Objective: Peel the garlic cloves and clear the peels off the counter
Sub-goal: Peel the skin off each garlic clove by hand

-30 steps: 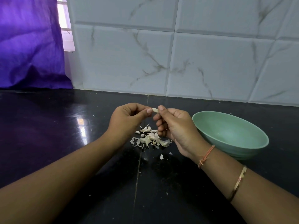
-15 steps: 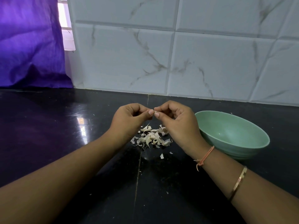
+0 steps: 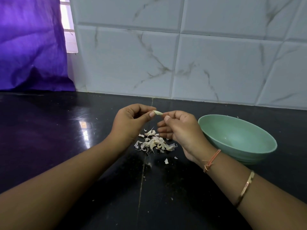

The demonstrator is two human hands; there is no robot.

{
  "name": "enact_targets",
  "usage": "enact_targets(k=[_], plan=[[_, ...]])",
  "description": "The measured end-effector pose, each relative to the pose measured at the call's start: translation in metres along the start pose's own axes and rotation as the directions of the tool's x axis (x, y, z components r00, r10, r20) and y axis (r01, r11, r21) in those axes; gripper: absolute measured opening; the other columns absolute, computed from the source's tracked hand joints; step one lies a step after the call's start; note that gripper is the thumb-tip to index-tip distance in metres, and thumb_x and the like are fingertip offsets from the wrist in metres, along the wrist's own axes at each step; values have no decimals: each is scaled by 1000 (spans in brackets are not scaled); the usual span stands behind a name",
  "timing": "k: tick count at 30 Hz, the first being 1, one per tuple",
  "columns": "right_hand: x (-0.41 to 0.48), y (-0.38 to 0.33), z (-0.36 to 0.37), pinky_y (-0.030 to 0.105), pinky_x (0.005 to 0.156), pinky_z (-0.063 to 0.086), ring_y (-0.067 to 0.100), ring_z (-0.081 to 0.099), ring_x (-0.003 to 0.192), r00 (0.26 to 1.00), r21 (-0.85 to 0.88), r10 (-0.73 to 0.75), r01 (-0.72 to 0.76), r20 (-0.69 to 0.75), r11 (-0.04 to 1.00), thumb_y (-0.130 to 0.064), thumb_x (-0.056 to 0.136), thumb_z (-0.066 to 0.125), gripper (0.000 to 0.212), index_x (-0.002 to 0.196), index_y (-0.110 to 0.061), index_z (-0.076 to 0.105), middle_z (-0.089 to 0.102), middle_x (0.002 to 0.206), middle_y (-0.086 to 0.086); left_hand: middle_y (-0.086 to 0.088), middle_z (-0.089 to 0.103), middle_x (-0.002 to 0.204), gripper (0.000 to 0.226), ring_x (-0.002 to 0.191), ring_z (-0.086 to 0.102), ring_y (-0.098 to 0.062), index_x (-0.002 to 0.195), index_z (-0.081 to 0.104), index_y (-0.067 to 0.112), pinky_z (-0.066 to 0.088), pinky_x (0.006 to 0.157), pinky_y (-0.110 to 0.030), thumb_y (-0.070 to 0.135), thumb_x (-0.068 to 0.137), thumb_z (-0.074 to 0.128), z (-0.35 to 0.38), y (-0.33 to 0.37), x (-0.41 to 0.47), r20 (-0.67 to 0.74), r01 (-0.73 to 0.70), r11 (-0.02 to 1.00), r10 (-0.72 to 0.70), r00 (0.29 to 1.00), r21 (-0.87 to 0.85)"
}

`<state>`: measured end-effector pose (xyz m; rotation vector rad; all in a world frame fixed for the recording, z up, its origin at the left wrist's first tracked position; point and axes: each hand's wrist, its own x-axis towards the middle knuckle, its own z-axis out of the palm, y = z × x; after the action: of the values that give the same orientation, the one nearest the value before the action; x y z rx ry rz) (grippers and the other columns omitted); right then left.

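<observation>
A small pale garlic clove is pinched between thumb and forefinger of my left hand, held above the counter. My right hand is just to its right, thumb and forefinger pinched at the clove's right tip. Below both hands a heap of whitish garlic peels lies on the black counter, with two loose flakes a little nearer to me. A light green bowl stands to the right of my right hand; the part of its inside that I see holds nothing.
A white marbled tile wall rises at the back of the counter. A purple curtain hangs at the far left beside a window strip. Tiny peel crumbs dot the counter near the tile seam.
My hands, pressed together half a second ago, have drawn slightly apart, so the clove shows between the fingertips. My right hand has turned with its fingers curled lower.
</observation>
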<state>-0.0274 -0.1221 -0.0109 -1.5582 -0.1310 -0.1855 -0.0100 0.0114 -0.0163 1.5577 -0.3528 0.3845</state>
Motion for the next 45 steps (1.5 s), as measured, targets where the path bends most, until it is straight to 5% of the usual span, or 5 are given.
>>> enact_targets(k=[5,8,19,27,45], plan=[[1,5,-2,45,79,57,17,66,74,994,-130,-74,63,-81,989,4,86,56,22,93,-17,58,60,97,1,14,67,65,13,61,56,8,82,69,18,41,58,-6,6,80,67,-1,-1,0,3,14,1000,-14,1000,-27],[2,3,-2,38,78,56,15,66,81,964,-221,-253,229,-82,948,-2,86,58,21,90,-22,58,63,93,-2,15,67,62,12,60,56,9,84,69,15,41,58,-6,4,80,67,0,0,-1,3,18,999,-18,1000,-34],[4,5,-7,42,63,50,21,57,77,700,-654,-689,612,188,444,-13,81,61,4,85,-12,61,59,82,-1,9,72,74,9,70,63,4,82,70,12,45,65,-8,5,78,68,2,2,-4,39,-11,999,13,999,-36],[5,4,-8,41,61,49,19,55,70,709,-632,-687,607,158,481,-8,77,65,8,77,-12,59,59,76,-3,-6,73,89,9,90,67,-16,84,71,14,52,84,-23,12,75,72,1,2,-3,17,-15,1000,15,1000,17],[4,4,-7,41,65,51,19,58,72,720,-607,-684,598,120,523,-7,80,64,1,79,-7,63,62,77,-1,5,66,70,13,66,51,-5,72,66,16,43,61,-16,17,85,63,0,0,-2,-34,99,989,-103,994,-112]])
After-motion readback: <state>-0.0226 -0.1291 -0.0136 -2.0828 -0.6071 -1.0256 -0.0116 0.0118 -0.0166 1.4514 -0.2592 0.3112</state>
